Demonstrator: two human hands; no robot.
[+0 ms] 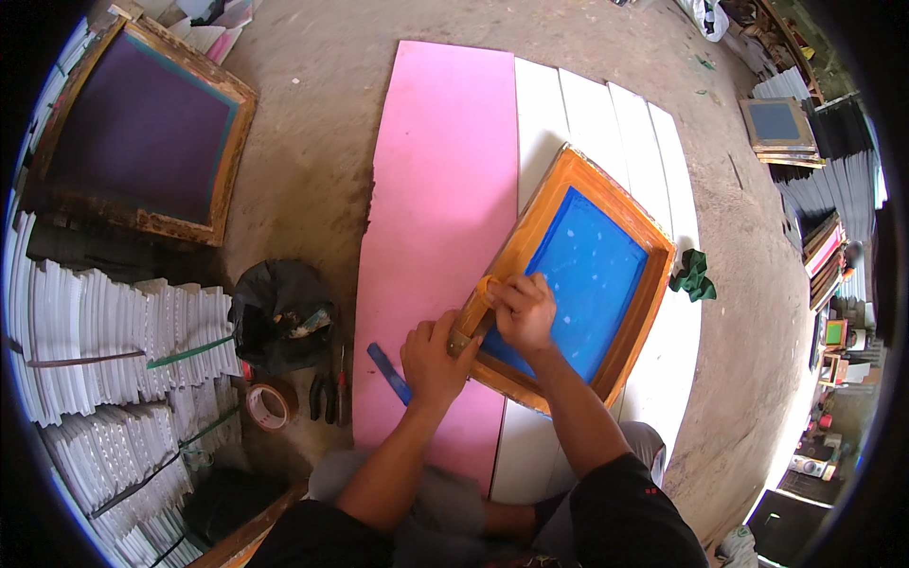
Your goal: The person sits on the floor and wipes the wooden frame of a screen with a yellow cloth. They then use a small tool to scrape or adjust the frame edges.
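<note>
On one pink sheet (445, 189), two hands hold one blue-meshed frame (578, 275)

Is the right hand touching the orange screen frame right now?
Touching. The head view shows the right hand resting on the orange screen frame at its left edge, fingers on a tape roll there.

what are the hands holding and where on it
Both hands work a roll of brown tape along the near-left edge of the wooden screen frame: right hand on the roll, left hand pressing the frame's edge.
</note>
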